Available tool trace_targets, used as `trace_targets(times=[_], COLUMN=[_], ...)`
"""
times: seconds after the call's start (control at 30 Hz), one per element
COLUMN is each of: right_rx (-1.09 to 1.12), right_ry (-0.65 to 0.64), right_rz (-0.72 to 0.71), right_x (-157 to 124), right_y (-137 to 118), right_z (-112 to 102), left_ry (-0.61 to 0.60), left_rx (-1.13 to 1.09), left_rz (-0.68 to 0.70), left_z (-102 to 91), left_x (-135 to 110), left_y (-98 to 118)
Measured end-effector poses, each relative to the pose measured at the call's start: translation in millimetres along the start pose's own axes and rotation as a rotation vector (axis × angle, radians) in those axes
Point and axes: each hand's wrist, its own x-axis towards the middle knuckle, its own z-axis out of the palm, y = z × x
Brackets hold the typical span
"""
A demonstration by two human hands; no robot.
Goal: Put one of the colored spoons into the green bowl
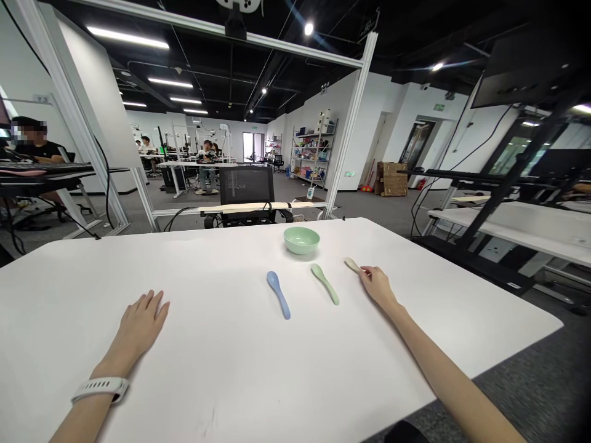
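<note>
The cream spoon point(351, 264) lay to the right of the green bowl point(301, 240) and slightly nearer the person, its far end pointing up and left. The right hand point(376, 286) was nearly closed, with its fingertips point(362, 270) pinched onto the near end of the spoon. The left hand point(141, 323) lay well left of the bowl, open and palm down on the white table point(207, 274), its fingers slightly spread and holding nothing. A white watch band point(100, 389) circled that wrist.

The bowl stood upright near the table's far edge, and only its smooth pale green inside showed. Just in front of it lay the green spoon point(324, 283), between the cream spoon and the blue spoon point(279, 294), which lay a little left of the bowl. Beyond the bowl, past the table edge, stood a black office chair point(247, 187).
</note>
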Motion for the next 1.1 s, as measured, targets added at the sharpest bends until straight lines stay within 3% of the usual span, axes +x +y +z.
trace_targets(times=[1.1], right_rx=[0.033], right_ry=[0.028], right_rz=[0.05], right_x=[0.8], right_y=[1.9], right_z=[2.3], left_ry=[0.008], left_rx=[-0.005], left_rz=[-0.007], left_z=[1.5], left_x=[0.3], left_y=[-1.1])
